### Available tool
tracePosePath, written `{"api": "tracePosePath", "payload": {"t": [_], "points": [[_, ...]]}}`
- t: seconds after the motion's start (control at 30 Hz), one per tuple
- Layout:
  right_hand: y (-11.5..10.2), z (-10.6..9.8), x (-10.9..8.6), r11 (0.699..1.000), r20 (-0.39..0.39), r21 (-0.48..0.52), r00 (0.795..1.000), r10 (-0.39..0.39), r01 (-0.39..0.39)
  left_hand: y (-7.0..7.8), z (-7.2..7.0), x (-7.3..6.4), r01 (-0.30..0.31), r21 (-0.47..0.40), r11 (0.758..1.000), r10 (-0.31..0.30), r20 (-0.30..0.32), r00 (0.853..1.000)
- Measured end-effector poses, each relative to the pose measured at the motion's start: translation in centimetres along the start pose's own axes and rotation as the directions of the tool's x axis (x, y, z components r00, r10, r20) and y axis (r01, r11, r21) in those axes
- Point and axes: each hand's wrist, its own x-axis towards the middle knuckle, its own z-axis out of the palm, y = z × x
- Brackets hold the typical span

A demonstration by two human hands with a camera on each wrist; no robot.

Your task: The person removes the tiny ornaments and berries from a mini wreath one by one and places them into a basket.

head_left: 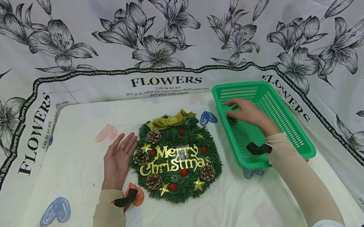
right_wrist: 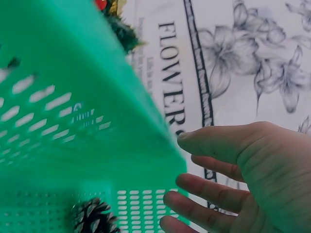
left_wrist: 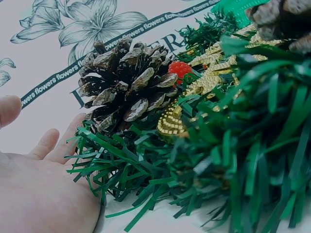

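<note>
A green Christmas wreath (head_left: 180, 187) with gold "Merry Christmas" lettering, pine cones, red berries and gold stars lies on the table. My left hand (head_left: 117, 161) is at its left edge, palm up with fingers extended; in the left wrist view its fingers reach the fringe below a pine cone (left_wrist: 127, 87). Over the green plastic basket (head_left: 257, 164) is my right hand (head_left: 246, 112), thumb and fingers apart and holding nothing. A loose pine cone (right_wrist: 95, 217) lies on the basket's floor, partly covered by that hand in the head view.
The basket stands right of the wreath, its rim raised around the right hand. A gold ribbon bow (head_left: 171, 121) tops the wreath. A white cloth with printed hearts covers the table (head_left: 82, 146); a flower-printed sheet (head_left: 99, 87) hangs behind.
</note>
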Motion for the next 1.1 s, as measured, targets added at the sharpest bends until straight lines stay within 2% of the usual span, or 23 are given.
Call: {"api": "tracePosePath", "payload": {"t": [0.5, 0.77, 1.1], "points": [[-3.2, 0.4, -1.1, 0.994, -0.009, 0.032, 0.995, -0.104, 0.104, 0.1, 0.2, 0.2, 0.005, 0.008, 1.0, -0.005, 0.007, 1.0], [-4.1, 1.3, -1.1, 0.985, 0.0, 0.01, 0.985, -0.171, 0.171, 0.2, 0.1, 0.2, 0.0, 0.001, 1.0, 0.0, -0.003, 1.0], [-4.9, 2.9, -2.1, 0.979, 0.032, 0.077, 0.98, -0.194, 0.191, 0.0, 0.0, 0.1, 0.004, -0.013, 1.0, -0.004, -0.008, 1.0]]}}
